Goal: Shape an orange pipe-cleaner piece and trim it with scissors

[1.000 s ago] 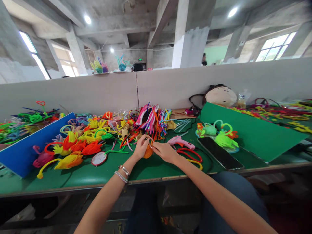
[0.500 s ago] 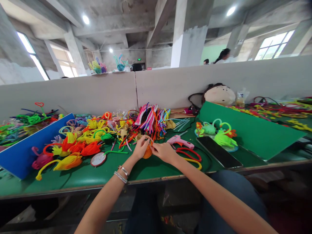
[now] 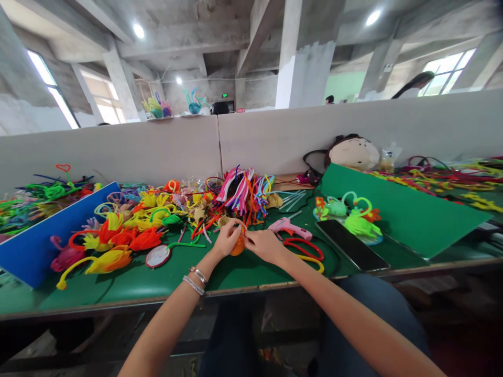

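Note:
My left hand is closed, fingers pinched at the top of a rounded orange pipe-cleaner piece. From the other side my right hand pinches the same piece, its fingertips close to the left ones. The fingers hide the upper part of it. Just right of my hands lie a pink glue gun and a loop of red pipe cleaner. Behind them a bundle of many-coloured pipe cleaners stands on the green table.
Finished yellow and orange pipe-cleaner swans lie on the left, beside a blue board. A round white disc is nearer. On the right are a phone, a green swan and a green board. A grey partition rises behind.
My hands stay almost in place, with only small finger movement at the orange piece. Beyond the partition, a person has shifted to the right.

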Demonstrator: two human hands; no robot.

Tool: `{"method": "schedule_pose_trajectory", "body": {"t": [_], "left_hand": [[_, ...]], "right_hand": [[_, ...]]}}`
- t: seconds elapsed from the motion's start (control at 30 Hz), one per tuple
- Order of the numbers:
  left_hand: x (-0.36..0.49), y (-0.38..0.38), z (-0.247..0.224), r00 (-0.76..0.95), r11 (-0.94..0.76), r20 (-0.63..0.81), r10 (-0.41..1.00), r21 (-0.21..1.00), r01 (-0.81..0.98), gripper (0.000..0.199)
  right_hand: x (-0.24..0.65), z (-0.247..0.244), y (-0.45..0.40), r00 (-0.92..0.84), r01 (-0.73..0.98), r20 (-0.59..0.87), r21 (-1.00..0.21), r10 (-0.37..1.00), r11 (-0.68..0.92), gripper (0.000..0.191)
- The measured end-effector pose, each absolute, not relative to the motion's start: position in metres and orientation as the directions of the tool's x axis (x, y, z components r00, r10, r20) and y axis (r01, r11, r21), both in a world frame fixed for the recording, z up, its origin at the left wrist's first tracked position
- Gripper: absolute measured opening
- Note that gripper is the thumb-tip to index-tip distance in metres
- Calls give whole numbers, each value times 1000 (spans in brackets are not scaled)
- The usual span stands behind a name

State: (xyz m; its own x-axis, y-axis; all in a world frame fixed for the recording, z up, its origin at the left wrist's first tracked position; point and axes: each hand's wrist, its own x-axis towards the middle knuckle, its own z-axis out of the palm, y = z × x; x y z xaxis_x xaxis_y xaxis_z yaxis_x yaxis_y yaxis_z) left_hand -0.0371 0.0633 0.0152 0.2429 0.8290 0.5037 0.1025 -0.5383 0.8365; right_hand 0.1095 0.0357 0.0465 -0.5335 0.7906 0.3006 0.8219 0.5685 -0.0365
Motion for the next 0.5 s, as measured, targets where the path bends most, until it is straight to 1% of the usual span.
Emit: {"method": "schedule_pose_trajectory", "body": {"t": [0.13,0.2,0.27,0.37,0.43,0.5], "left_hand": [[-37,69,15,176,-422,415,893,907,4,15],[-37,73,15,159,-378,377,912,925,-23,17],[-37,75,13,153,-349,352,923,936,-44,19],[-37,78,11,152,-287,298,942,953,-92,24],[-36,78,10,158,-246,264,952,962,-122,27],[-36,79,10,161,-224,246,956,964,-143,29]], "right_hand": [[129,72,36,-474,839,331,-112,816,533,40],[150,82,37,-390,875,329,-160,860,457,42],[177,86,38,-327,903,223,-214,918,373,39],[216,78,38,-335,903,9,-284,942,324,33],[234,71,36,-326,897,-42,-328,945,295,31],[242,66,33,-361,875,-79,-373,929,309,38]]}}
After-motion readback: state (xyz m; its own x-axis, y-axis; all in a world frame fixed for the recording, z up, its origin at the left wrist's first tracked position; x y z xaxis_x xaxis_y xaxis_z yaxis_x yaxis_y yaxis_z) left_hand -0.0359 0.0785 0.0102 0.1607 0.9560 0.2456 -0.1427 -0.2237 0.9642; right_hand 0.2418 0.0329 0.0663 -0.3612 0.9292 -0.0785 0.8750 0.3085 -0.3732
